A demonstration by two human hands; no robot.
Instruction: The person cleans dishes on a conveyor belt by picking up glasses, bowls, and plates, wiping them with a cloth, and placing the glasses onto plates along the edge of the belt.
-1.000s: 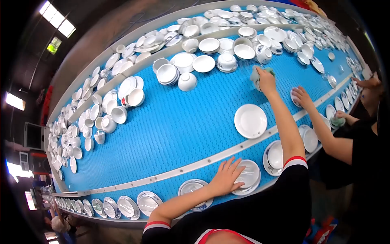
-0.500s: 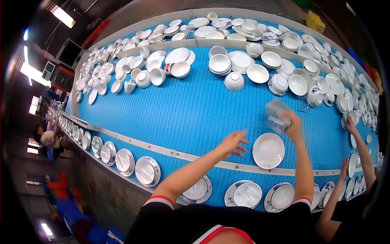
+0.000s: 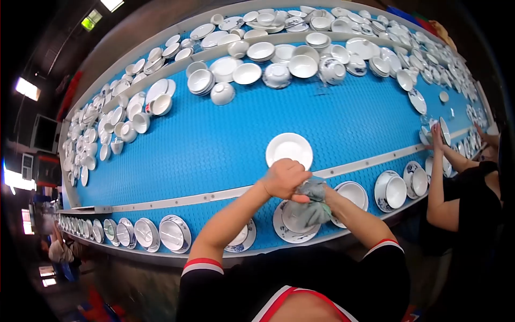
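My left hand is closed just in front of a round white plate lying on the blue belt. Its fingers curl inward and the thumb points right; what they grip is hidden. A grey-green cloth is bunched against it. The cloth covers most of my right hand, which is closed on it. Below the cloth, partly hidden, is a blue-patterned plate with a smaller white dish on it, on the near lane.
Piled bowls and plates line the belt's far side, with more beyond a divider. A metal rail separates the near lane, where dish sets stand in a row. At right, a co-worker's hands hold a dish.
My view has shifted, so the belt's contents appear further left. My hands have come together, and the cloth in my right hand has moved down toward me. My left hand has closed.
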